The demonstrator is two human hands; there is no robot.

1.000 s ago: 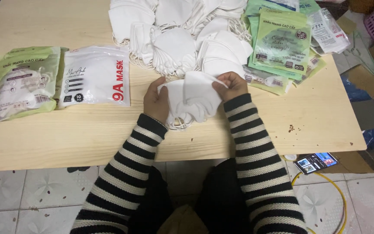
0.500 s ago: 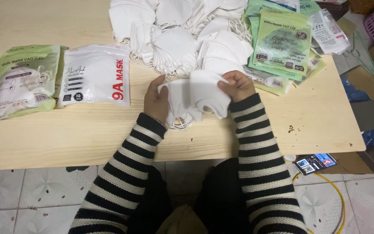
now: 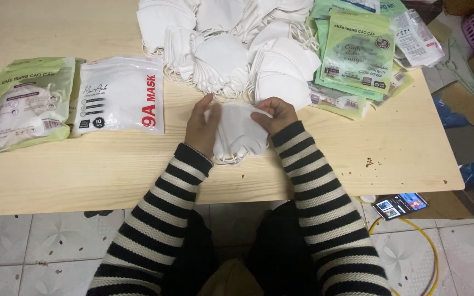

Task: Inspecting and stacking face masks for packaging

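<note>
Stack of white face masks point(image 3: 238, 134): folded flat, elastic loops trailing at the lower edge (toward the wearer), held between both hands just above the tabletop point(image 3: 83, 164), near its front.

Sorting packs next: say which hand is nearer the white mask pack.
Left. The left hand is just right of the white mask pack; the right hand is farther right, across the held masks.

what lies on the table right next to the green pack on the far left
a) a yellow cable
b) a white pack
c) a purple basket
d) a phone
b: the white pack lies flat beside the green pack at the left of the table, well left of the hands holding white masks; the phone is on the floor to the right.
</note>
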